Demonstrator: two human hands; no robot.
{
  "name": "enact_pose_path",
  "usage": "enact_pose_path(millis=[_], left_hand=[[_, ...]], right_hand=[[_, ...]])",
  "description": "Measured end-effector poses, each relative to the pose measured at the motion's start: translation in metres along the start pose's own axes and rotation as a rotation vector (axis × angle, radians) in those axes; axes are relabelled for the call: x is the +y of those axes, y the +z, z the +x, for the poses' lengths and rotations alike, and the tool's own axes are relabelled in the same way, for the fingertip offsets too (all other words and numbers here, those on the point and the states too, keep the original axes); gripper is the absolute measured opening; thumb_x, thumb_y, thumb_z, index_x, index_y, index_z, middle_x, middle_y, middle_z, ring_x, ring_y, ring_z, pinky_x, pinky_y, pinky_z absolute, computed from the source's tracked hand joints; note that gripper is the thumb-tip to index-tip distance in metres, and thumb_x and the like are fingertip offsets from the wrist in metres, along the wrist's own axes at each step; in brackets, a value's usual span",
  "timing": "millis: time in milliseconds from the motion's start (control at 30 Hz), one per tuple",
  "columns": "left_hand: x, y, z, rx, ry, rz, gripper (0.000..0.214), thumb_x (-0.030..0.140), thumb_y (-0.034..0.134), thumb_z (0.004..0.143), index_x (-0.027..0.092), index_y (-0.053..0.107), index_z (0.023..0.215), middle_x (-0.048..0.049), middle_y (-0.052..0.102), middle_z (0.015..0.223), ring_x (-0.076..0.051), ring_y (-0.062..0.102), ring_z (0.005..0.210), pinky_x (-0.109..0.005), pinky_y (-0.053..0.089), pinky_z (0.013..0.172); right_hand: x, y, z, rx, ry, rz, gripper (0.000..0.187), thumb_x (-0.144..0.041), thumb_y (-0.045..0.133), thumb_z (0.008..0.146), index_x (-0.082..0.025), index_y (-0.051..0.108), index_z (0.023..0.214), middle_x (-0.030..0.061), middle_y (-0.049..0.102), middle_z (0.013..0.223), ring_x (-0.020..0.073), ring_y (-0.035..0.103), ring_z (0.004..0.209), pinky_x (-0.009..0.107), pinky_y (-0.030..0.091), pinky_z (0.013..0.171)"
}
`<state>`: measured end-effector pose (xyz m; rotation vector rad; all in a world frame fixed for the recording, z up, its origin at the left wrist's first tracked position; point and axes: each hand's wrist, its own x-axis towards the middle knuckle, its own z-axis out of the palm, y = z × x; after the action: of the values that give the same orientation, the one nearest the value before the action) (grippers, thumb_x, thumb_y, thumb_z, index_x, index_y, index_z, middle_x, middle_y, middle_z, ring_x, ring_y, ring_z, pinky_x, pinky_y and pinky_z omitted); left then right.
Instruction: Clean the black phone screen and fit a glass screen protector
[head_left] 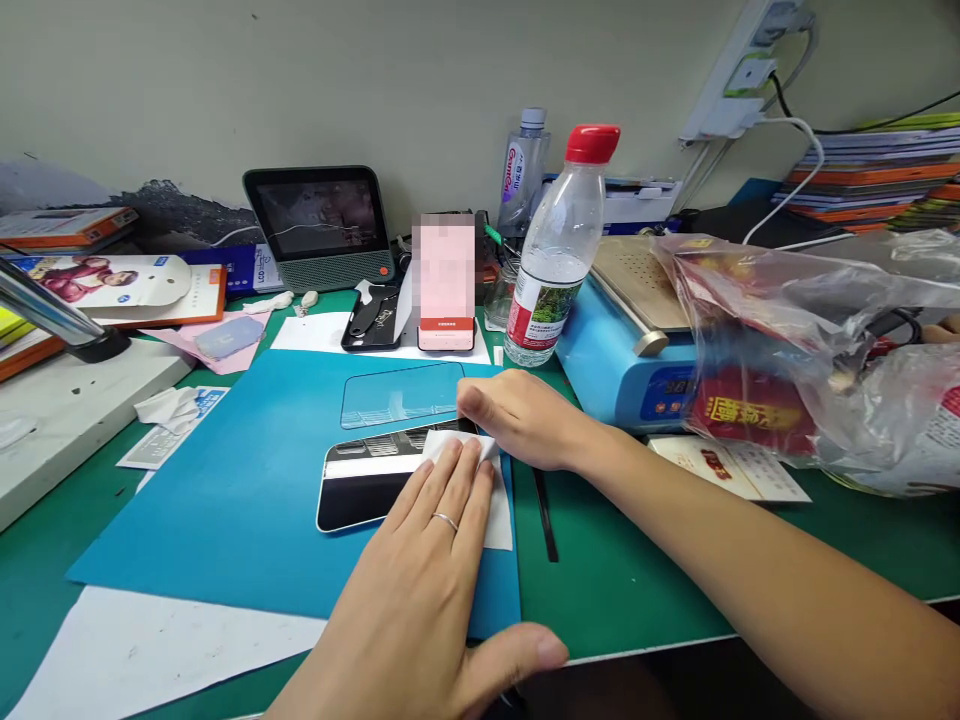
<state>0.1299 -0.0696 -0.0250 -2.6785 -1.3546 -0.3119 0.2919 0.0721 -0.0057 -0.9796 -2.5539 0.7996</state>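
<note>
A phone with a black glossy face and light rim lies on a blue mat. My left hand, with a ring on one finger, lies flat with fingers stretched over a white wipe, pressing it on the phone's right part. Beside the phone's right end rests my right hand, thumb on top and fingers curled; what they grip is hidden. Just behind the phone, a clear screen protector with a dark border lies on the mat, its right end close to my right thumb.
Behind the mat stand a lit phone, a dark phone case, a smart display and a red-capped bottle. To the right are a blue scale and a plastic bag. A black strip lies on the green table.
</note>
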Motion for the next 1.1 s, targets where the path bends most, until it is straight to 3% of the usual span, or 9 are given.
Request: enact_pose_path(millis=[133, 267, 533, 700, 867, 1100], left_hand=[[-0.003, -0.006, -0.001, 0.053, -0.045, 0.085, 0.096, 0.074, 0.018, 0.101, -0.004, 0.053, 0.143, -0.0258, 0.044, 0.149, -0.041, 0.051, 0.135, -0.051, 0.06, 0.099], [-0.014, -0.009, -0.011, 0.031, -0.144, 0.124, 0.087, 0.066, 0.017, 0.105, -0.002, 0.057, 0.142, -0.0236, 0.047, 0.149, -0.037, 0.055, 0.134, -0.048, 0.061, 0.098], [-0.045, -0.014, -0.038, -0.089, -0.439, 0.051, 0.079, 0.065, 0.018, 0.105, 0.008, 0.039, 0.157, -0.0142, 0.039, 0.16, -0.033, 0.043, 0.146, -0.052, 0.052, 0.11], [-0.052, -0.014, -0.043, -0.126, -0.495, -0.045, 0.072, 0.064, 0.028, 0.105, 0.018, 0.034, 0.16, -0.0083, 0.037, 0.163, -0.03, 0.037, 0.149, -0.048, 0.05, 0.113], [-0.037, -0.012, -0.026, -0.067, -0.444, 0.014, 0.087, 0.07, 0.022, 0.102, 0.004, 0.04, 0.155, -0.0191, 0.038, 0.159, -0.038, 0.04, 0.147, -0.054, 0.049, 0.112], [0.003, 0.006, 0.01, 0.029, -0.272, -0.023, 0.103, 0.083, 0.015, 0.093, 0.005, 0.05, 0.15, -0.0206, 0.041, 0.157, -0.038, 0.037, 0.148, -0.055, 0.042, 0.117]], right_hand=[[0.001, 0.0, 0.0, 0.008, 0.014, 0.031, 0.081, -0.084, 0.003, 0.09, -0.021, 0.052, 0.073, 0.0008, 0.056, 0.069, 0.017, 0.048, 0.063, 0.031, 0.028, 0.06], [0.001, 0.0, 0.001, 0.01, 0.034, 0.036, 0.088, -0.086, 0.002, 0.087, -0.021, 0.06, 0.075, 0.0002, 0.053, 0.063, 0.0171, 0.048, 0.06, 0.031, 0.028, 0.058], [0.0, -0.001, 0.001, 0.022, 0.046, 0.019, 0.09, -0.086, 0.004, 0.088, -0.021, 0.065, 0.077, -0.0001, 0.052, 0.06, 0.0168, 0.045, 0.057, 0.032, 0.027, 0.056], [-0.001, -0.002, 0.001, 0.005, 0.078, 0.008, 0.092, -0.087, 0.003, 0.087, -0.02, 0.065, 0.076, 0.0004, 0.052, 0.06, 0.0174, 0.046, 0.058, 0.033, 0.028, 0.057], [-0.004, 0.0, 0.002, 0.01, 0.073, 0.038, 0.101, -0.093, -0.004, 0.078, -0.019, 0.065, 0.076, 0.0012, 0.051, 0.058, 0.0179, 0.044, 0.056, 0.033, 0.029, 0.056], [-0.004, 0.005, 0.004, 0.045, 0.057, 0.059, 0.101, -0.094, -0.007, 0.074, -0.019, 0.061, 0.07, 0.0025, 0.053, 0.06, 0.0175, 0.045, 0.058, 0.033, 0.031, 0.057]])
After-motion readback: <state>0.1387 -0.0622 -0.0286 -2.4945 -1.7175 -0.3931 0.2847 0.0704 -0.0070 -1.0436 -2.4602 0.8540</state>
